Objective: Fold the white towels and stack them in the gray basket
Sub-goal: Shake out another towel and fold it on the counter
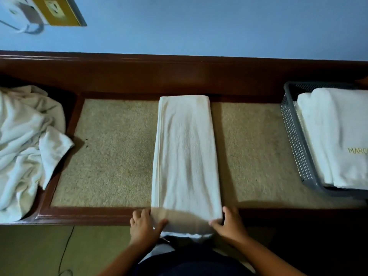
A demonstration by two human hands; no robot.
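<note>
A white towel point(186, 152), folded into a long narrow strip, lies across the middle of the tan-topped table point(111, 156), running from the far edge to the near edge. My left hand point(144, 226) grips its near left corner and my right hand point(229, 224) grips its near right corner, with the end of the towel hanging over the table's front rim. The gray basket point(294, 140) stands at the right end of the table and holds folded white towels point(338, 136), the top one with gold lettering.
A heap of unfolded white towels point(25, 144) lies at the left end of the table. A dark wooden rim point(159, 76) runs along the back below a blue wall. A wall socket with a plug point(51, 10) is at upper left. A thin cable point(65, 250) trails on the floor.
</note>
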